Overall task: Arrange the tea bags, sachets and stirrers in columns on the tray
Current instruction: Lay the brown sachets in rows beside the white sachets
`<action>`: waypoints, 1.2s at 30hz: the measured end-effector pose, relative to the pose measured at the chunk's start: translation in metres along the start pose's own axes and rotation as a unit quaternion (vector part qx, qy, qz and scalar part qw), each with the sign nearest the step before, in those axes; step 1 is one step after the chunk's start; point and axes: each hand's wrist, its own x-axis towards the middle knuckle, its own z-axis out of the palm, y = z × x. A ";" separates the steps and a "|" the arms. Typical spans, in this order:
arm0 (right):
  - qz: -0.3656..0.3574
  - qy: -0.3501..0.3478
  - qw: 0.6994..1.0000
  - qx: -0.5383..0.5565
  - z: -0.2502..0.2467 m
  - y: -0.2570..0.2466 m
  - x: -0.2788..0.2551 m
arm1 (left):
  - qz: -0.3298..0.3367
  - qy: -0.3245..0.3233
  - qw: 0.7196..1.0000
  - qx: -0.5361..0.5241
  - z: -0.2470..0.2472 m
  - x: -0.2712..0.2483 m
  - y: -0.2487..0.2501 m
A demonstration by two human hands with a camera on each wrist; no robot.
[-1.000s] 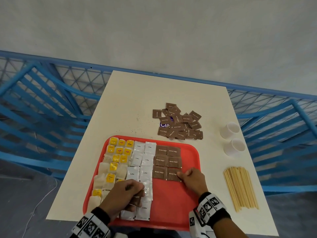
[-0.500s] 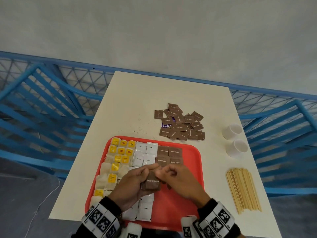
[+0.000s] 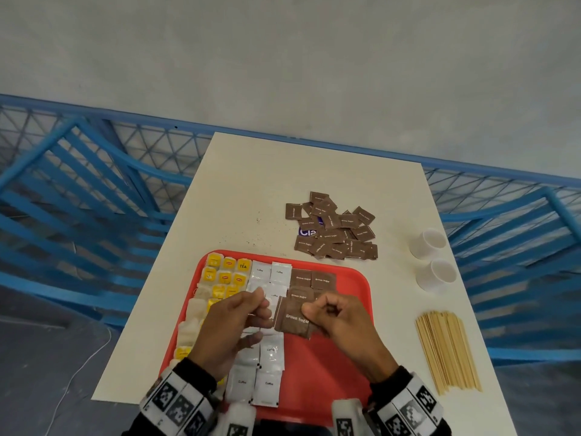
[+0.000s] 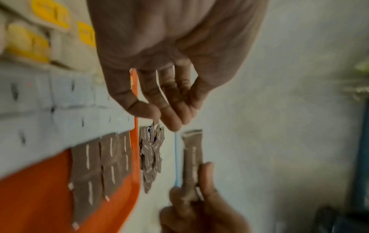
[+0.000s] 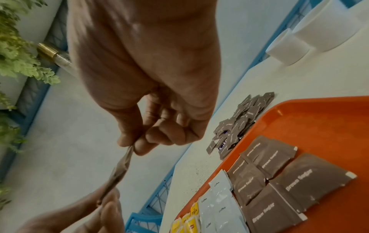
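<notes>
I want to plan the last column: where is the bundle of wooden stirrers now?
In the head view the wooden stirrers lie on the table, right of the red tray and nearer the person than the two white cups.

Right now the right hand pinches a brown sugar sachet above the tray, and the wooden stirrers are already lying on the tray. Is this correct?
One detail is wrong. The head view shows the wooden stirrers lying on the table, right of the tray, not on it. The right hand does pinch a brown sugar sachet above the tray.
</notes>
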 end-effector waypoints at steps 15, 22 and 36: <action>0.042 0.015 0.999 0.019 -0.002 0.008 -0.009 | 0.021 -0.080 0.994 0.071 -0.002 -0.003 -0.015; 0.028 -0.102 0.994 -0.032 -0.006 0.014 -0.021 | -0.039 -0.093 0.994 0.052 -0.009 -0.002 -0.026; 0.170 -0.083 0.961 -0.204 -0.012 0.111 0.002 | -0.062 -0.065 0.967 0.239 -0.038 0.010 -0.056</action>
